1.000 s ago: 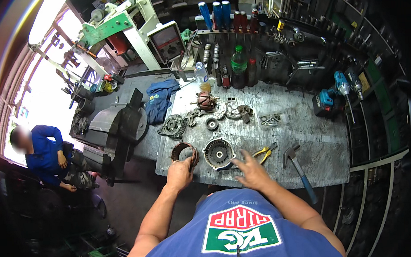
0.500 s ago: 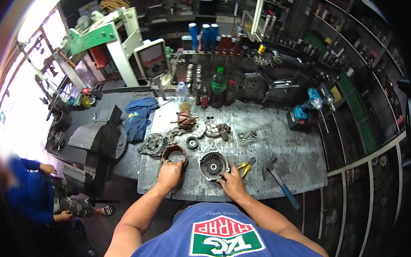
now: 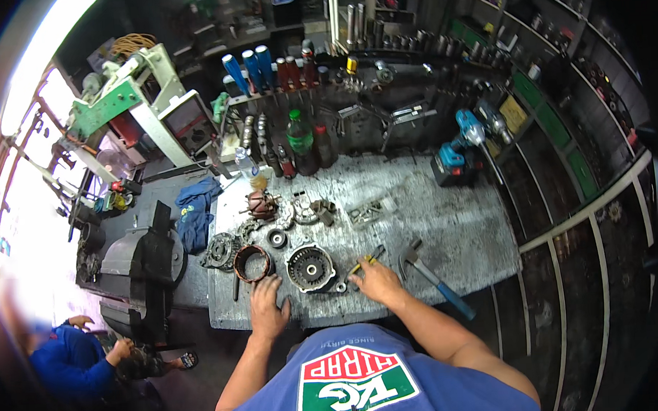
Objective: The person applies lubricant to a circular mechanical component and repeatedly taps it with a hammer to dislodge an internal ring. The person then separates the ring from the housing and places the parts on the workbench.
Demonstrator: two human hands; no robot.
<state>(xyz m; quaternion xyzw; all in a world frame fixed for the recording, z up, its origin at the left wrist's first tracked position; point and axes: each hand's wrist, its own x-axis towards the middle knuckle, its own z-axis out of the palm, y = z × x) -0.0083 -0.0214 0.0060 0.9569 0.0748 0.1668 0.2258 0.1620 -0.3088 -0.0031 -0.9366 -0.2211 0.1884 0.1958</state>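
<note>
My left hand [image 3: 269,309] lies on the metal workbench top with its fingers apart, just in front of a copper-wound stator ring [image 3: 269,264]. Right of that ring is a round alternator housing [image 3: 311,269] with a finned wheel inside. My right hand [image 3: 377,280] has its fingers closed round yellow-handled pliers [image 3: 369,261], partly covered by the hand. Between the housing and this hand sits a small metal ring [image 3: 341,286]. Behind the stator are a pulley [image 3: 276,238], a copper-coloured rotor [image 3: 261,205] and, to the left, another round cover [image 3: 220,250].
A blue-handled hammer [image 3: 442,283] lies right of my right hand. Farther right stands a teal cordless power tool [image 3: 452,158]. Bottles [image 3: 300,138] line the back edge, near a tray of small parts [image 3: 371,210]. A person in blue [image 3: 70,359] sits at the left.
My left hand has let go of the stator ring, which now rests on the bench. My right hand has left the housing and moved right onto the pliers. The view has shifted.
</note>
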